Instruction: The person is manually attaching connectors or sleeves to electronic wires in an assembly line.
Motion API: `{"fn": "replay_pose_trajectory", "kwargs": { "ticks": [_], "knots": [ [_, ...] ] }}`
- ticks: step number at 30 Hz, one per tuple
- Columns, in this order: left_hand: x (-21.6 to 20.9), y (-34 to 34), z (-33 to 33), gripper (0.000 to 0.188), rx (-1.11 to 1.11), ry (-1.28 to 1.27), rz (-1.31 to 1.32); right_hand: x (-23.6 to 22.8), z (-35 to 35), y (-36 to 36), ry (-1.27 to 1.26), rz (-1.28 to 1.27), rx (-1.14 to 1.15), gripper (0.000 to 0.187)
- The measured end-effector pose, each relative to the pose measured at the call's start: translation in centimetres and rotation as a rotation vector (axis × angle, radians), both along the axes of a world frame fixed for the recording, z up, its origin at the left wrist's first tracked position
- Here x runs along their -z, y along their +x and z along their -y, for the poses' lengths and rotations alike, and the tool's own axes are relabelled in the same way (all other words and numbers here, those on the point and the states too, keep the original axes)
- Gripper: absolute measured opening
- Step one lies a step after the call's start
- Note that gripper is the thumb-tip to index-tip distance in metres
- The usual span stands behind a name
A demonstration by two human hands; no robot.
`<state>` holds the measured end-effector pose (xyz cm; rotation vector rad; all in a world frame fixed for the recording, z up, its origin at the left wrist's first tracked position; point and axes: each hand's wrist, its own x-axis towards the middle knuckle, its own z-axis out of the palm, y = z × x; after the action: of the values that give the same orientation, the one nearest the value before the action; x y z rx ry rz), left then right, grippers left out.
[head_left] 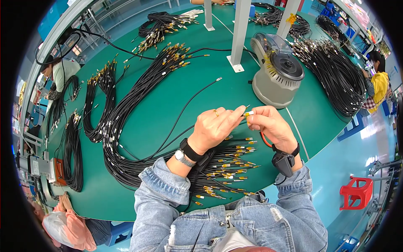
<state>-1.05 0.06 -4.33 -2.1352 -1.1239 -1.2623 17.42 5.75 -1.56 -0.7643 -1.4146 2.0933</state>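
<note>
Both my hands meet above the green table, close to its front edge. My left hand [215,127] is closed on the end of a thin black cable, whose tip pokes out past the fingers. Thumb and forefinger of my right hand [272,125] pinch a small yellow-and-white piece of tape [249,114] at that cable end. An orange-red curved piece [265,140] shows under my right palm; its kind is hidden. Beneath my hands lie many cable ends with yellow tape tags [235,159], part of a large bent bundle of black cables [115,134].
A grey round tape dispenser [277,71] with a black disc stands beyond my right hand, near white metal posts [240,38]. More cable bundles [331,75] lie around the green table [184,80]. A red stool [357,193] is on the floor at right. Other people sit around.
</note>
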Motion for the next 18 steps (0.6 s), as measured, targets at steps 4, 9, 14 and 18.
{"fn": "replay_pose_trajectory", "kwargs": {
  "ticks": [4, 9, 14, 18],
  "knots": [
    [-0.07, -0.02, 0.02, 0.047, 0.008, -0.001, -0.020, 0.01, 0.00, 0.04, -0.005, -0.001, 0.019, 0.012],
    [0.06, -0.14, 0.03, 0.045, 0.020, 0.003, -0.052, -0.12, 0.01, 0.18, 0.002, 0.016, 0.011, 0.012],
    [0.03, -0.25, 0.11, 0.045, 0.028, 0.003, -0.087, -0.08, 0.09, 0.17, 0.005, 0.001, 0.010, 0.011],
    [0.01, -0.19, 0.15, 0.045, 0.030, -0.001, -0.079, 0.07, 0.02, 0.16, 0.007, -0.006, 0.002, 0.010]
  ]
}}
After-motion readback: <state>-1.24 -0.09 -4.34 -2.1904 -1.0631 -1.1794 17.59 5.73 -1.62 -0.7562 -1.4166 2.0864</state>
